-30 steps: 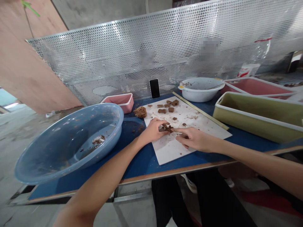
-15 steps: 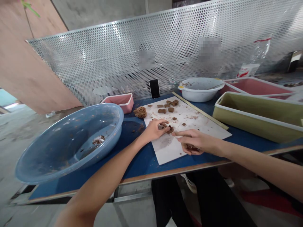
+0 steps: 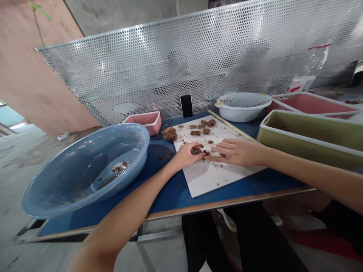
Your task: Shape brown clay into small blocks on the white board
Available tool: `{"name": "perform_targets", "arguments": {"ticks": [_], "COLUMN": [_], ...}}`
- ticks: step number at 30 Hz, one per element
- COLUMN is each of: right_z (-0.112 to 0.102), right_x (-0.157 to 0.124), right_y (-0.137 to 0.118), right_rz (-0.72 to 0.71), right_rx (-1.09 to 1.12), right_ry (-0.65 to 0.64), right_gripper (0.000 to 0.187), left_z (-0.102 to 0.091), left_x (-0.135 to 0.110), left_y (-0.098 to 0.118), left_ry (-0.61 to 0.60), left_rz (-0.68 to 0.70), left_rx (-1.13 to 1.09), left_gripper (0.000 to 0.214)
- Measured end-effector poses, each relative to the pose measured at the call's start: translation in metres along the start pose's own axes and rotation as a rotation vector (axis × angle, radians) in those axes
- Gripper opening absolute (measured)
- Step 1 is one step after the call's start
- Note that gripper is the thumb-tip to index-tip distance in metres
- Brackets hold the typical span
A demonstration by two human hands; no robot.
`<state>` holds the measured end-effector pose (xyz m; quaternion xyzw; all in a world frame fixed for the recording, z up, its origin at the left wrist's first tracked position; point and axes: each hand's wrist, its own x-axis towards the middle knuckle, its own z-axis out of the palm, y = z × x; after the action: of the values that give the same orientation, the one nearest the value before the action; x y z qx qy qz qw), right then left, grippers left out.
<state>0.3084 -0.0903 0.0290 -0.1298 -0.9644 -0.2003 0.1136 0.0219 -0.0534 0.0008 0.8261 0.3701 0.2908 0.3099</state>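
My left hand (image 3: 189,155) is curled over the white board (image 3: 204,179), its thumb and fingers closed around a small lump of brown clay (image 3: 195,152). Fingers partly hide that lump, so its full shape cannot be seen. From the right, my right hand (image 3: 236,152) reaches in with fingers stretched out and apart, the tips at the lump's right side. Farther up the board lie several short clay pieces (image 3: 195,133) and scattered crumbs. A rough, larger clay ball (image 3: 169,133) sits at the board's left edge.
A big blue basin (image 3: 70,166) stands left, a small pink tub (image 3: 154,126) behind it. A phone (image 3: 186,106) leans upright against the perforated metal screen (image 3: 136,75). Right of a wooden strip (image 3: 235,128) are a white basin (image 3: 241,113), a green trough (image 3: 297,145) and a pink trough (image 3: 314,109).
My right hand has moved up and slightly forward to the clay lump, and its curled fingers have straightened. My left hand keeps its hold in nearly the same place.
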Motion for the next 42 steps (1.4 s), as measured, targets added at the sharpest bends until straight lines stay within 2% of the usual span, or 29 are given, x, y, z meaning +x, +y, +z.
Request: {"name": "perform_targets", "arguments": {"ticks": [5, 8, 12, 21, 28, 34, 38, 42], "right_z": [0.012, 0.021, 0.024, 0.021, 0.022, 0.023, 0.026, 0.025], "right_x": [-0.002, -0.007, -0.01, -0.005, 0.0, -0.006, -0.001, -0.004], "right_y": [0.015, 0.019, 0.021, 0.021, 0.018, 0.023, 0.022, 0.023], "right_rz": [-0.184, -0.242, -0.23, -0.191, -0.214, -0.214, -0.202, -0.244], "right_rx": [-0.238, -0.32, -0.324, -0.255, -0.288, -0.243, -0.224, -0.321], "right_ry": [0.077, 0.108, 0.146, 0.128, 0.136, 0.089, 0.14, 0.143], "right_gripper": [0.054, 0.05, 0.051, 0.064, 0.055, 0.059, 0.06, 0.052], "left_z": [-0.001, -0.001, -0.001, 0.0, 0.0, -0.001, 0.0, 0.0], "left_x": [-0.001, -0.001, -0.001, 0.0, 0.001, 0.0, 0.0, 0.0], "left_y": [0.002, 0.002, 0.002, 0.0, -0.002, -0.002, -0.002, -0.001], "left_ry": [0.012, 0.013, 0.018, 0.018, 0.004, 0.014, 0.005, 0.014], "left_rz": [0.0, 0.0, 0.008, 0.002, -0.013, 0.002, -0.007, -0.016], "left_rx": [0.007, 0.013, 0.008, -0.009, -0.044, 0.002, -0.046, -0.06], "left_gripper": [0.035, 0.035, 0.035, 0.034, 0.035, 0.033, 0.034, 0.033]}}
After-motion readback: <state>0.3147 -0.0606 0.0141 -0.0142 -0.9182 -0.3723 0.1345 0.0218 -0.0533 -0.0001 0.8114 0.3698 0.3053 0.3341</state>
